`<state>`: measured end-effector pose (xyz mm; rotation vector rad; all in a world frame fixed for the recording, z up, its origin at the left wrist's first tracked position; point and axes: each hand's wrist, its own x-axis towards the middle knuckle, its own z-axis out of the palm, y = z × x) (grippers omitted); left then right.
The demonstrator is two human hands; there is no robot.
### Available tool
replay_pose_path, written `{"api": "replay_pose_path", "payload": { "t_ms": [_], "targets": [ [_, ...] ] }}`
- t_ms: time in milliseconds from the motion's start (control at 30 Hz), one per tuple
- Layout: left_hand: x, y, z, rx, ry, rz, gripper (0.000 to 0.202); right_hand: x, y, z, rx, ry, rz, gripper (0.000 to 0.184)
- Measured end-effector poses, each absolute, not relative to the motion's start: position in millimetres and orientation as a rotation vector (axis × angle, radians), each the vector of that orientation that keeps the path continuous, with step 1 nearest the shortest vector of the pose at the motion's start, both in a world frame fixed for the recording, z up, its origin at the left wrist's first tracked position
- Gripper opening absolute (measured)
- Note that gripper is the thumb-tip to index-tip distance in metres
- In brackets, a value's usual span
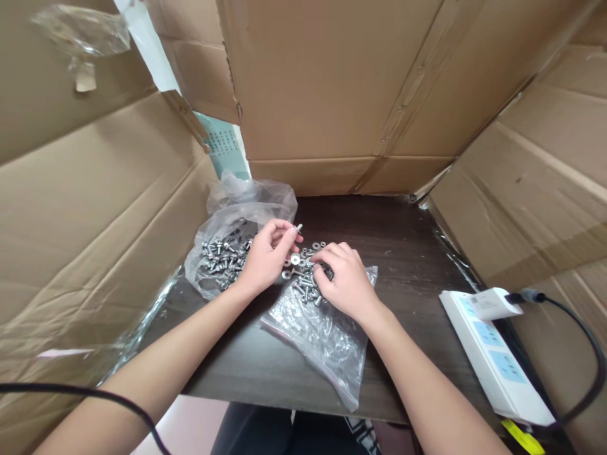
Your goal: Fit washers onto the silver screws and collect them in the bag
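Between the thumb and fingers of my left hand [274,253] is a small silver bolt [298,228], held just above the table. My right hand [345,278] is bent over a loose pile of bolts [307,292] and flat washers [295,259]. Its fingertips touch the pile's edge by the washers, with thumb and forefinger apart. The pile lies on and beside a clear zip bag [327,344]. Left of my left hand, an open plastic bag [196,265] holds many bolts with washers on them [220,259].
Cardboard walls [341,82] enclose the dark wooden table [398,234] at the back and both sides. A white power strip [493,360] with a plugged-in adapter [496,304] lies at the right. A black cable [85,390] crosses the lower left.
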<state>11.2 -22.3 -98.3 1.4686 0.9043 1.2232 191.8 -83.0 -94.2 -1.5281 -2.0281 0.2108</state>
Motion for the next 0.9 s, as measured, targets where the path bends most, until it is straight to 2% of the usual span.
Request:
{"api": "replay_pose_path", "payload": {
  "t_ms": [133,333,533,700,900],
  "targets": [
    [13.2,-19.3,-94.4,1.158,0.874,1.124,0.036,189.9,-84.5,-95.2,-1.606,-2.12,0.233,0.024],
    [13.0,-19.3,-96.7,1.234,0.885,1.082,0.033,195.5,-82.2,-91.2,-1.639,-2.125,0.338,0.022],
    [11.5,-15.5,-101.4,1.247,0.936,1.125,0.042,196.1,-81.4,-94.9,-1.602,-2.075,0.392,0.022],
    [8.9,-13.4,-98.6,1.228,0.977,1.15,0.045,192.8,-68.7,-95.6,-1.684,-1.912,0.27,0.021],
    [5.1,-11.2,-99.9,1.272,0.996,1.127,0.043,177.4,-41.0,-84.2,-1.87,-2.121,0.176,0.028]
  ]
}}
